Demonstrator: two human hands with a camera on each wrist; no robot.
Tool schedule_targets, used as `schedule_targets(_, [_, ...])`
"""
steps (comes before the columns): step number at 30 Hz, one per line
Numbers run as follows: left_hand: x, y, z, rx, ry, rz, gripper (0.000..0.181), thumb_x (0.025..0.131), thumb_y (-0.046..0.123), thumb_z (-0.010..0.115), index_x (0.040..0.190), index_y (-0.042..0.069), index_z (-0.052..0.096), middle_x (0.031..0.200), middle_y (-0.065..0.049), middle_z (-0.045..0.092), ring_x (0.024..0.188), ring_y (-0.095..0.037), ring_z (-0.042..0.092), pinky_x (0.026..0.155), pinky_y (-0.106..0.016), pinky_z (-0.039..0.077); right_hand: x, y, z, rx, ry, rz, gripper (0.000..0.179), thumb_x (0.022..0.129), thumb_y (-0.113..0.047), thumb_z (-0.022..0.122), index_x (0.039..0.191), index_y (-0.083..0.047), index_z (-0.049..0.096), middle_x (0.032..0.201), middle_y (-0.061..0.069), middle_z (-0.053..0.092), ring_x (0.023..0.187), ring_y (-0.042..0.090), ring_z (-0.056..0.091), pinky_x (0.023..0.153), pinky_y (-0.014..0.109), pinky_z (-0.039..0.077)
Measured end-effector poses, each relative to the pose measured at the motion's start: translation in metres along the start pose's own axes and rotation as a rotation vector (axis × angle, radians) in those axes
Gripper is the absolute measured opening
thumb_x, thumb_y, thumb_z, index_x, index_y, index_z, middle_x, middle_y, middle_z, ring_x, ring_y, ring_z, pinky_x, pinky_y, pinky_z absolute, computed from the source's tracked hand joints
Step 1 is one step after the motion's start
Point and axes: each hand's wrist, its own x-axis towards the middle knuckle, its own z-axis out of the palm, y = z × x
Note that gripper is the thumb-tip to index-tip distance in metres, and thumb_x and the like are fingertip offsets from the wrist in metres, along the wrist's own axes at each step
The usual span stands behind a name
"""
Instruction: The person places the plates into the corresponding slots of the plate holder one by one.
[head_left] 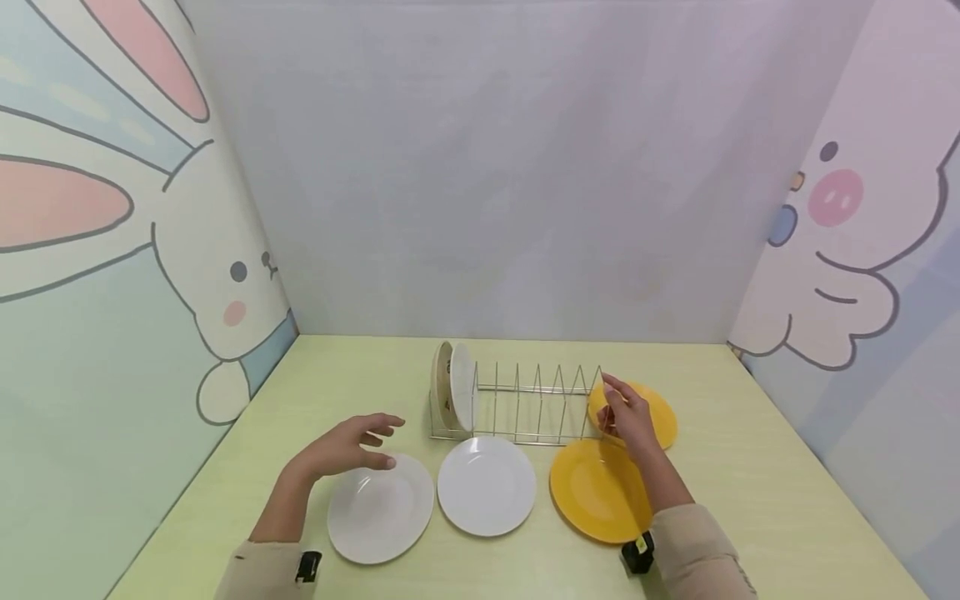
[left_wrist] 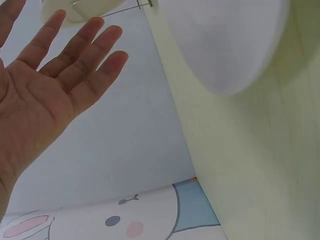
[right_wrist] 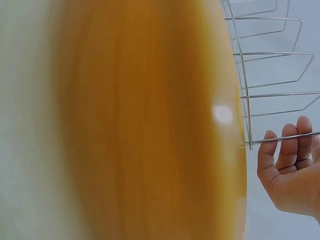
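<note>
A wire dish rack (head_left: 517, 437) stands on the table, and my right hand (head_left: 630, 419) grips the end wire on its right. In the right wrist view the curled fingers (right_wrist: 287, 145) lie against that wire; the thumb is hidden there. Upright in the leftmost slots are a beige patterned plate (head_left: 441, 387) and a white plate (head_left: 464, 387). My left hand (head_left: 348, 446) hovers empty over the far edge of a left white plate (head_left: 378, 517), fingers spread apart in the left wrist view.
Another white plate (head_left: 486, 487) lies flat in front of the rack. To its right is a yellow plate (head_left: 592, 492), partly under my right forearm. A second yellow plate (head_left: 660, 417) lies beside the rack's right end. Walls (head_left: 510, 167) enclose the table's back and sides.
</note>
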Motion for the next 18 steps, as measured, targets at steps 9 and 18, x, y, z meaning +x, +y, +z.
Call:
schedule_targets(9, [-0.011,-0.022,-0.010,-0.108,-0.037,-0.080,0.059,0.081,0.019,0.073,0.131,0.001,0.049,0.128,-0.027,0.046,0.111,-0.046,0.047,0.085,-0.049,0.046,0.001,0.001,0.000,0.006,0.003,0.020,0.047,0.097,-0.038,0.046,0.139,-0.018,0.044,0.069,0.011,0.056,0.061,0.021,0.052,0.062,0.036,0.050])
schedule_targets(18, [-0.016,-0.034,-0.011,-0.179,-0.061,-0.271,0.058,0.080,0.015,0.073,0.131,0.003,0.049,0.118,-0.022,0.051,0.098,-0.031,0.056,0.071,-0.047,0.049,0.002,0.000,0.000,0.006,0.007,0.017,0.048,0.097,-0.037,0.046,0.140,-0.016,0.043,0.069,0.010,0.057,0.060,0.020,0.053,0.061,0.036,0.051])
